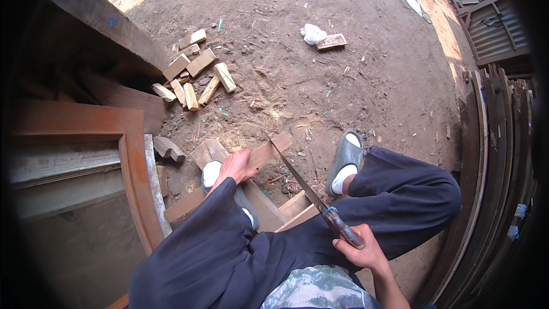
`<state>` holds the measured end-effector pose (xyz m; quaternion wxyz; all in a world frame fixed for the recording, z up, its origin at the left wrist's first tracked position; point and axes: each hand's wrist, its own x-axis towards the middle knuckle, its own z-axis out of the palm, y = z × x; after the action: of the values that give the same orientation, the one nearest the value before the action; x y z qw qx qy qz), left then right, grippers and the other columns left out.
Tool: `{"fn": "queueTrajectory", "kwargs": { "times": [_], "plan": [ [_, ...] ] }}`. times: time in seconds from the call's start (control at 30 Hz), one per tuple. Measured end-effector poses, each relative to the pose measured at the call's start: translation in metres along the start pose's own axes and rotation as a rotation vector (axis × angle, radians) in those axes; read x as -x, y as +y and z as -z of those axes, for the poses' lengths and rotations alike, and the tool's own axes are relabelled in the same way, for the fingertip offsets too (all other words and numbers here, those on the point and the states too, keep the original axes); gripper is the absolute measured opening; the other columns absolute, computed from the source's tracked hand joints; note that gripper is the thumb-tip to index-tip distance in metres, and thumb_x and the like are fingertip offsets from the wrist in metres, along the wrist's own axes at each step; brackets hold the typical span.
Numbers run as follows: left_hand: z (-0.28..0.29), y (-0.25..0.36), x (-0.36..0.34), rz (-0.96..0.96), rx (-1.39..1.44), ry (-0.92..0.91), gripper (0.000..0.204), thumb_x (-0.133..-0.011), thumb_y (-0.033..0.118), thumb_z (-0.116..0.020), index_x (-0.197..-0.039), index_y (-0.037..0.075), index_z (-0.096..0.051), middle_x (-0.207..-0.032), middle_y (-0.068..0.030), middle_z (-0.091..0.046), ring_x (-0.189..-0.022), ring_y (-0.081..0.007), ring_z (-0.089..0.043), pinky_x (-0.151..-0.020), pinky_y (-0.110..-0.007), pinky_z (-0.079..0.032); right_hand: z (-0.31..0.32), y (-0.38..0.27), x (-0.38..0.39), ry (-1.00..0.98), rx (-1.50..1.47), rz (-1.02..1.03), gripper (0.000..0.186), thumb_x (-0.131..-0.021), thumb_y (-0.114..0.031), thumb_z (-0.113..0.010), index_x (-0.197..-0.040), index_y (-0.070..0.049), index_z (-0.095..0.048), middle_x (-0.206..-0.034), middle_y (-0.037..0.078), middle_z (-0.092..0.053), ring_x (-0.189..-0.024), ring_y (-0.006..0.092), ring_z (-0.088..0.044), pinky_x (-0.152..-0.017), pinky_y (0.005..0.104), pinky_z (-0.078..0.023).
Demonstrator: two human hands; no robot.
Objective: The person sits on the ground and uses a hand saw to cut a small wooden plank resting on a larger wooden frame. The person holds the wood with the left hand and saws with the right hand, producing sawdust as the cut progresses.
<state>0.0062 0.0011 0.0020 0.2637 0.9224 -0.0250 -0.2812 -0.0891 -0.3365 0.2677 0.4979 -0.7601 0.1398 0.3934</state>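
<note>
My left hand [234, 169] is closed on a narrow wooden board [266, 150], holding it above other boards [263, 209] beside my left sandalled foot [210, 173]. My right hand [360, 246] grips the handle of a hand saw [303, 180], with blue material tied where handle meets blade. The blade slants up to the left, its far end at the board, to the right of my left hand. My right foot [346, 160], in a grey sandal and white sock, rests on the dirt to the right of the blade.
A pile of wood offcuts [200, 63] lies by a dark beam [137, 46]. A wooden frame [137, 177] leans at left. Stacked boards [497, 183] stand at right. A plastic bag [313, 33] and small wooden piece [331, 42] lie on the dirt [343, 91] ahead.
</note>
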Motion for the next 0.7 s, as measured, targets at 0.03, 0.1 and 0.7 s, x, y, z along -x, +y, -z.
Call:
{"fn": "queueTrajectory", "kwargs": {
  "times": [0.03,0.1,0.7],
  "plan": [
    [0.0,0.0,0.001,0.008,0.015,-0.006,0.043,-0.071,0.026,-0.079,-0.102,0.0,-0.066,-0.097,-0.025,-0.072,-0.095,-0.0456,-0.071,-0.085,-0.051,-0.057,-0.004,0.003,-0.01,0.021,0.043,0.01,0.035,-0.087,-0.014,-0.071,-0.063,0.0,-0.049,-0.054,0.0,-0.044,-0.055,0.007,-0.041,-0.05,0.0334,-0.035],
    [0.006,0.008,0.004,0.002,0.031,0.001,0.043,-0.071,0.025,-0.079,-0.103,0.0,-0.066,-0.096,-0.0252,-0.072,-0.095,-0.0458,-0.071,-0.085,-0.052,-0.057,-0.018,0.003,-0.038,0.064,0.124,0.036,0.036,-0.087,-0.017,-0.07,-0.066,0.003,-0.049,-0.053,0.005,-0.044,-0.054,0.0104,-0.044,-0.051,0.0365,-0.038],
    [-0.002,0.005,-0.002,0.019,0.014,-0.038,0.045,-0.072,0.029,-0.082,-0.104,0.001,-0.066,-0.099,-0.0257,-0.072,-0.096,-0.0451,-0.071,-0.085,-0.052,-0.057,-0.033,0.019,-0.056,0.066,0.081,0.065,0.04,-0.086,-0.016,-0.074,-0.062,-0.002,-0.047,-0.054,-0.003,-0.041,-0.055,0.0061,-0.037,-0.05,0.0331,-0.032]
  ]
}}
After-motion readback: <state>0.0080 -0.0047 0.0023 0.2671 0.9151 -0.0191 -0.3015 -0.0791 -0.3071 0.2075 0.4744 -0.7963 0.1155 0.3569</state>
